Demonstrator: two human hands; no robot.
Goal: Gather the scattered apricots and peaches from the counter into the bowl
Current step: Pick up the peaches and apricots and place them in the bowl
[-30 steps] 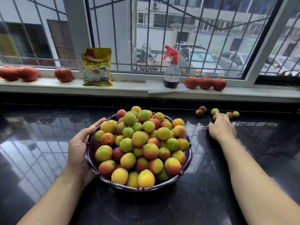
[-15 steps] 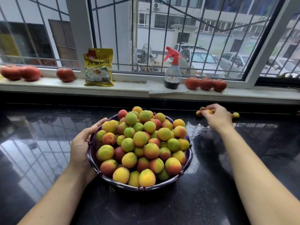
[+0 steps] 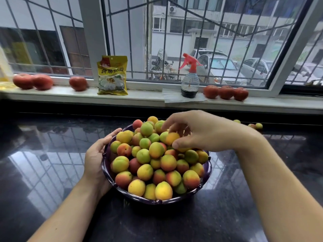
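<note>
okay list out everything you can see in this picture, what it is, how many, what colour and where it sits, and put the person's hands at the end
bowl: one, dark purple, on the black counter, centre.
fruit in the bowl: a heaped pile, too many to count, yellow, green and red-orange.
loose fruit: three showing, yellow-green and reddish, far right of the counter below the sill.
counter: one, glossy black.
tomatoes: six, red, on the windowsill, three left, three right.
packet: one, yellow, upright on the sill.
spray bottle: one, clear with red trigger, on the sill.
cars: several, outside the barred window.
left hand: holds the bowl's left rim.
right hand: over the pile, fingers curled around a fruit.
</note>
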